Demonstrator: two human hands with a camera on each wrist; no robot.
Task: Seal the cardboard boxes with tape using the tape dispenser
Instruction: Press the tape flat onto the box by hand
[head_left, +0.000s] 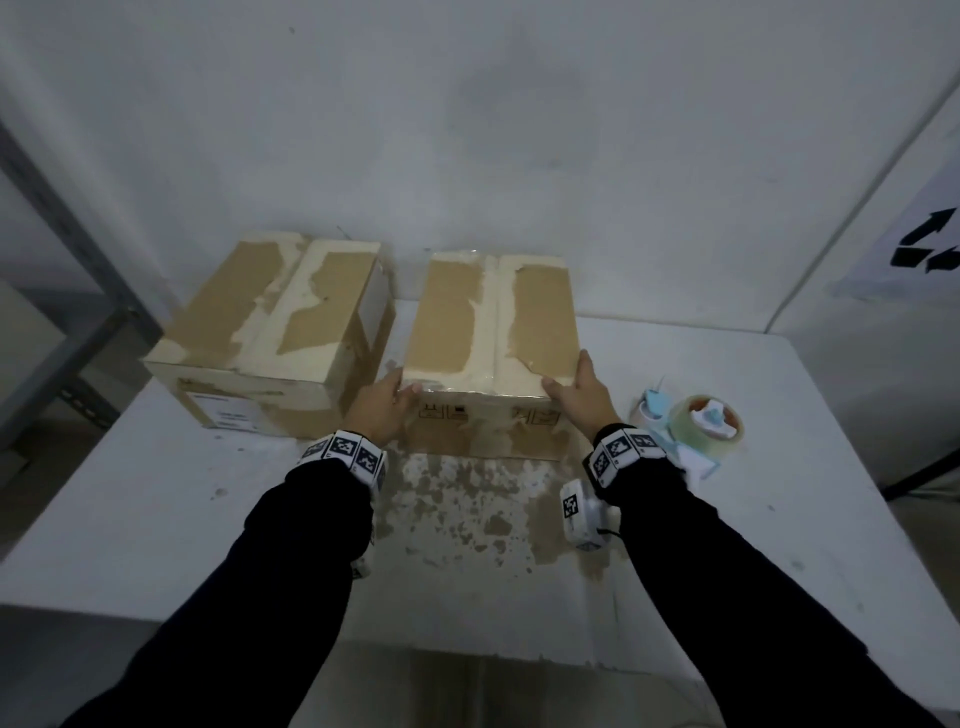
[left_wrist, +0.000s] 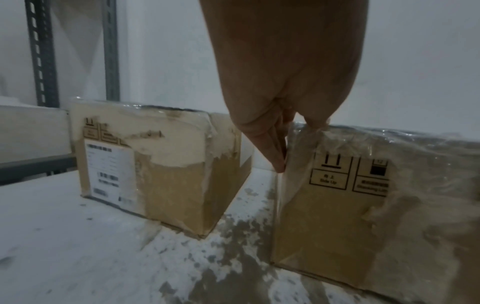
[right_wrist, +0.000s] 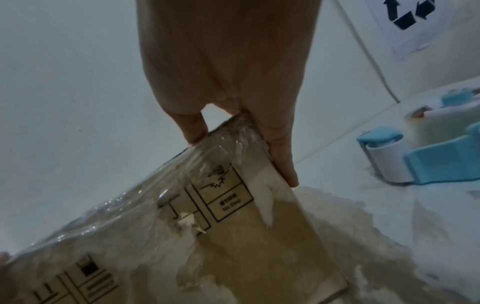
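Both hands are set on the near corners of the nearer brown cardboard box with torn, pale-scuffed flaps (head_left: 491, 332), which stands at about twelve o'clock on the white table (head_left: 779, 467); this looks like the positioning step, squaring the box before any fresh tape goes on. The left hand (head_left: 382, 402) has its thumb on the top edge and straight fingers flat against the left side wall, and the right hand (head_left: 579, 389) mirrors it at the right corner, thumb on top, fingers down the side, so each clasps a corner and neither carries a tool. Wrinkled, glossy clear film already covers the box's near top edge. A second, similar cardboard box with a white shipping label (head_left: 270, 332) sits at ten o'clock, just beside the first. The blue and white plastic tape dispenser loaded with a roll of clear tape (head_left: 696, 426) rests at two o'clock, near the right wrist, untouched. The next move probably calls for the right hand to let go and take up the dispenser.
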